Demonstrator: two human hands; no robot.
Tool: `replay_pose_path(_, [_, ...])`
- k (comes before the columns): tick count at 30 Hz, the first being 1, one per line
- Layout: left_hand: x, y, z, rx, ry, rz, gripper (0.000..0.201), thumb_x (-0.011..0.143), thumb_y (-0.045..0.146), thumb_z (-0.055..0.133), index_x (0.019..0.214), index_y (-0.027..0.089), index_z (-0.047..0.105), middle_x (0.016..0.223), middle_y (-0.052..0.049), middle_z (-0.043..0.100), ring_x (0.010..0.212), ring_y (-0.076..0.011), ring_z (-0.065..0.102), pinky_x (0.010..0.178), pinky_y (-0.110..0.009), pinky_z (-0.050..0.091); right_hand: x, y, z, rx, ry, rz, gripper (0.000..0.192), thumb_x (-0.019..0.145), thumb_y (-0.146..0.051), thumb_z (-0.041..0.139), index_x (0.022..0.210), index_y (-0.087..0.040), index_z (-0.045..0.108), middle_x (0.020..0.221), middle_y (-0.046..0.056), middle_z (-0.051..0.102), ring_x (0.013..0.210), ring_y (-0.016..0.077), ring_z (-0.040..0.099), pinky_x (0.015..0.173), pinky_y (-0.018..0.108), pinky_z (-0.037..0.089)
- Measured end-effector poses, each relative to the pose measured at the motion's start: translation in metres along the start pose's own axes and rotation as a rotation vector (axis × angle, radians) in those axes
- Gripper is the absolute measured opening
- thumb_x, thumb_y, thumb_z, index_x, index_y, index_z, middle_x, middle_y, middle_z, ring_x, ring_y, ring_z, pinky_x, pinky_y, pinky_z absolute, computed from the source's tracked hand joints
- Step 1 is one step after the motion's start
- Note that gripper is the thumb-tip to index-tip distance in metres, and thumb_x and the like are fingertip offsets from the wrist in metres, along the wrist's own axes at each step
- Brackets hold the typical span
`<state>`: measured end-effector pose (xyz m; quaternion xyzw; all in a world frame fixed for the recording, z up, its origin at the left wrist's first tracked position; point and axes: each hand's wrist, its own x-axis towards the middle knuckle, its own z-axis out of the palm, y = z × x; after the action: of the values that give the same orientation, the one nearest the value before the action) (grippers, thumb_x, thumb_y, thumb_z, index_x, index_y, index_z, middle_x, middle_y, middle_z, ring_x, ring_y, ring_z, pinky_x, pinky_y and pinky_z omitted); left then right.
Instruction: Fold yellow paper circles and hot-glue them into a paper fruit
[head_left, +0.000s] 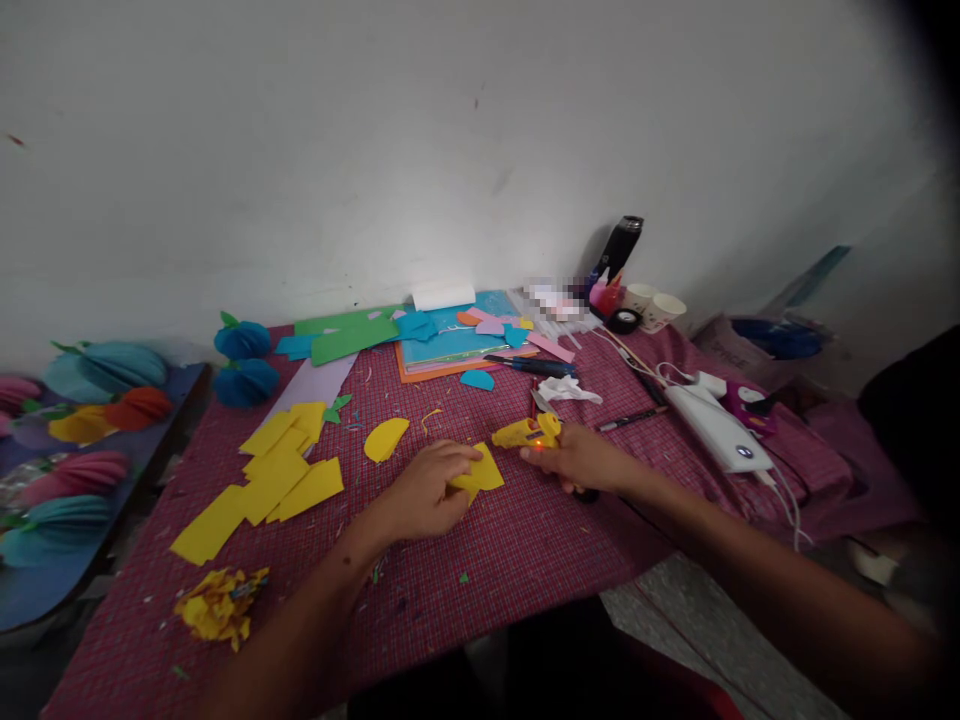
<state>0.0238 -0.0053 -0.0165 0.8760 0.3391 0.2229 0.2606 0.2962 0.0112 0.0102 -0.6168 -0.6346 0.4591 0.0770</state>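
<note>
Blue paper flowers [244, 360] sit by green card [349, 335], with paper cups [654, 305] beside a white power bank [716, 425].

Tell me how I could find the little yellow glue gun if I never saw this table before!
Start at the table with the red checked cloth against the white wall. Near its middle, the left hand presses a folded yellow paper piece; just beside it the right hand grips the yellow glue gun. Unlike the flat yellow paper around it, it is chunky and shows a small orange light.

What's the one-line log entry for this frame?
left hand: pinches yellow paper piece | right hand: holds yellow glue gun, nozzle toward paper | surface: checked tablecloth
</note>
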Motion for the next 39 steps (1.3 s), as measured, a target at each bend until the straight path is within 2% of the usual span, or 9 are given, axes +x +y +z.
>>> replay_pose_path(7, [-0.0001,-0.0004,0.0002,0.007,0.005,0.003,0.015,0.079,0.012,0.056,0.089,0.021,0.061,0.127,-0.008,0.067,0.119,-0.0241,0.059,0.108,-0.047,0.042,0.0035,0.0064,0.001,-0.004,-0.003,-0.021,0.044,0.088,-0.061,0.058,0.089,-0.018,0.061,0.047,-0.004,0.054,0.035,0.0093,0.048,0.034,0.018,0.036])
replay_pose_path(14, [0.0004,0.0022,-0.0018,0.011,-0.004,-0.007,0.012,0.079,0.012,0.056,0.087,0.02,0.061,0.126,-0.009,0.067,0.119,-0.0243,0.06,0.108,-0.046,0.042,-0.0002,-0.0004,0.0006,-0.024,-0.005,-0.012,0.044,0.088,-0.062,0.058,0.083,-0.018,0.059,0.047,-0.003,0.052,0.034,0.0091,0.046,0.033,0.019,0.034])
replay_pose_path(20, [0.0002,0.0016,-0.0014,0.002,-0.003,-0.005,0.013,0.078,0.012,0.056,0.087,0.021,0.062,0.126,-0.008,0.067,0.119,-0.0248,0.06,0.108,-0.046,0.043,0.0022,0.0035,0.0003,-0.026,-0.012,-0.004,0.045,0.087,-0.065,0.057,0.085,-0.019,0.059,0.047,-0.004,0.053,0.034,0.0093,0.046,0.034,0.019,0.037])
replay_pose_path(26, [-0.0004,0.0002,0.0005,0.008,0.007,-0.006,0.026,0.078,0.011,0.056,0.1,0.021,0.064,0.128,-0.008,0.067,0.12,-0.0249,0.059,0.108,-0.045,0.043,0.0055,0.0088,0.0011,-0.012,-0.006,-0.031,0.043,0.088,-0.062,0.056,0.085,-0.019,0.058,0.053,-0.003,0.056,0.037,0.0092,0.05,0.034,0.019,0.038])
replay_pose_path(35, [0.0004,0.0019,-0.0008,0.021,0.006,-0.003,0.02,0.077,0.011,0.056,0.092,0.021,0.062,0.126,-0.008,0.068,0.119,-0.0244,0.059,0.107,-0.044,0.043,0.0037,0.0067,0.0006,-0.021,-0.015,-0.038,0.042,0.09,-0.059,0.055,0.083,-0.018,0.058,0.05,-0.004,0.053,0.035,0.0086,0.048,0.032,0.018,0.037])
replay_pose_path(39, [0.0006,0.0031,-0.0013,0.019,0.012,0.002,0.015,0.076,0.01,0.056,0.087,0.02,0.06,0.126,-0.008,0.068,0.119,-0.0242,0.059,0.107,-0.044,0.044,0.0029,0.0055,0.0003,-0.003,-0.009,-0.056,0.039,0.09,-0.057,0.056,0.088,-0.018,0.06,0.05,-0.004,0.053,0.035,0.0092,0.049,0.032,0.018,0.036])
